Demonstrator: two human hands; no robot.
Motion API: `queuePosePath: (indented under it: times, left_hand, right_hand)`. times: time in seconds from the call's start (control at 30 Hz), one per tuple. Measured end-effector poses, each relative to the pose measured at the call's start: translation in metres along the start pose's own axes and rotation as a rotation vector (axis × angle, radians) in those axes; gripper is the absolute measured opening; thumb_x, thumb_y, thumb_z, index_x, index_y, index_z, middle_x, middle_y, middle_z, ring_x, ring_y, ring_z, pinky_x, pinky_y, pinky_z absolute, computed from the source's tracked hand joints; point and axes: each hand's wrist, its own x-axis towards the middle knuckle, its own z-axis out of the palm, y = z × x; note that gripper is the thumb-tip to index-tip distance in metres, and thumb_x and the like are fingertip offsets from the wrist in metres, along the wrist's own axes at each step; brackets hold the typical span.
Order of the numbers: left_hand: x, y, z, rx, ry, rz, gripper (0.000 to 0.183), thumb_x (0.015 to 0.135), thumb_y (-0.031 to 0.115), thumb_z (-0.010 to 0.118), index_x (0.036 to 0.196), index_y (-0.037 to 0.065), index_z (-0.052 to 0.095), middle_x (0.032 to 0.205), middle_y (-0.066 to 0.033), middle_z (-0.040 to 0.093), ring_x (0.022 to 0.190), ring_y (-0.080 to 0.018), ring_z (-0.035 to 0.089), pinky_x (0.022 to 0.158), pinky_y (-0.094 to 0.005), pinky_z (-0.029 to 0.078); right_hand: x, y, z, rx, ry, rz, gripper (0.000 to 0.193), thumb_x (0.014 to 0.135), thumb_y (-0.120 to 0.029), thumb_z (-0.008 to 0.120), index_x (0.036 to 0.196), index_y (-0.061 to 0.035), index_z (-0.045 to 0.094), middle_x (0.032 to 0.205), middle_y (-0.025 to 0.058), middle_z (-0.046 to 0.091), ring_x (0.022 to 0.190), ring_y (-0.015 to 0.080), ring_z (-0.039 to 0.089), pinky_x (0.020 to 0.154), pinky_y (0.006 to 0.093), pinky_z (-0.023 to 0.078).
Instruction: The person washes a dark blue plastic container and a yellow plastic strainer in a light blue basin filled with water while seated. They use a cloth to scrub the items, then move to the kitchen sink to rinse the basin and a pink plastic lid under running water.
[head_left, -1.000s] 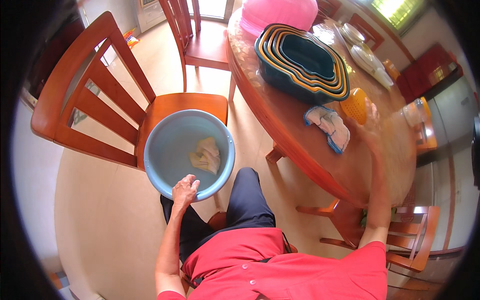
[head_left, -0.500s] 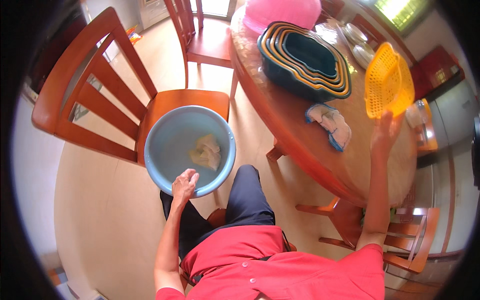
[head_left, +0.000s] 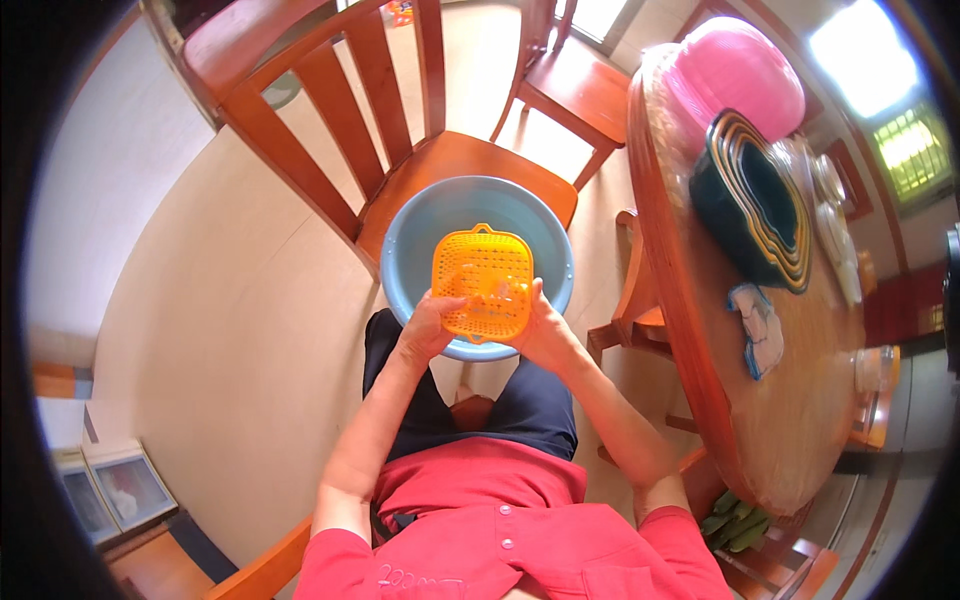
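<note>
While the right side of the frame is taken up by the tabletop (head_left: 800,430), the upper middle is filled by a wooden chair (head_left: 440,165), on whose seat a blue basin (head_left: 408,260) is set. At the upper right, a pink dome (head_left: 745,75) and a stack of dark green and orange tubs (head_left: 725,195) are borne by the tabletop. At the centre of the frame, a yellow basket (head_left: 482,262) is held over the basin's opening; whether the basin's inside is touched cannot be told. Judged by its thin, perforated wall, the basket should be light and fairly stiff, with a little give, hardly fragile, but slippery if wet; it is best gripped by its rim or by the small tabs at its two ends. On the tabletop, a blue-edged cloth (head_left: 763,335) is left lying below the tubs. By the left hand (head_left: 425,328) and the right hand (head_left: 546,328) the basket is clamped from both sides, the left thumb laid across its surface, the right thumb set along its edge; the other fingers are mostly hidden.
</note>
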Motion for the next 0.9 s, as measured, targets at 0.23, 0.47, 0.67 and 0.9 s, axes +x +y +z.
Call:
queuePosePath:
  times: [0.23,0.47,0.67,0.9]
  left_hand:
    - [0.022,0.012,-0.043,0.827,0.437,0.621,0.058,0.070,-0.013,0.036,0.126,0.004,0.036,0.116,-0.0132,0.049,0.110,-0.0288,0.050,0.090,-0.0345,0.044]
    - [0.038,-0.012,-0.030,1.737,0.706,0.643,0.067,0.070,-0.009,0.048,0.133,0.007,0.030,0.101,-0.0183,0.048,0.096,-0.0367,0.050,0.081,-0.0402,0.045]
    - [0.036,-0.011,-0.033,1.602,0.585,0.394,0.066,0.078,0.014,0.056,0.137,0.011,0.027,0.100,-0.0206,0.050,0.091,-0.0385,0.054,0.079,-0.0401,0.047]
    - [0.040,-0.006,-0.041,0.848,0.279,0.081,0.067,0.088,0.051,0.043,0.139,0.011,0.026,0.130,-0.0183,0.043,0.116,-0.0353,0.046,0.060,-0.0476,0.057]
  right_hand:
    - [0.068,0.016,-0.065,-1.956,0.648,-0.448,0.053,0.074,-0.034,0.068,0.117,-0.0087,0.049,0.117,0.0138,0.045,0.109,0.0313,0.044,0.086,0.0495,0.039]
    - [0.087,0.055,-0.096,-2.349,0.461,0.047,0.050,0.076,-0.018,0.057,0.124,-0.0169,0.044,0.125,0.0158,0.036,0.119,0.0388,0.035,0.085,0.0592,0.038]
    - [0.095,0.051,-0.105,-1.616,0.637,-0.124,0.032,0.076,-0.013,0.055,0.106,-0.0029,0.051,0.098,0.0225,0.060,0.096,0.0351,0.058,0.081,0.0394,0.047]
    - [0.111,0.056,-0.089,-1.153,0.539,-0.329,0.054,0.077,-0.018,0.061,0.125,-0.0004,0.042,0.114,0.0140,0.055,0.105,0.0216,0.053,0.089,0.0306,0.043]
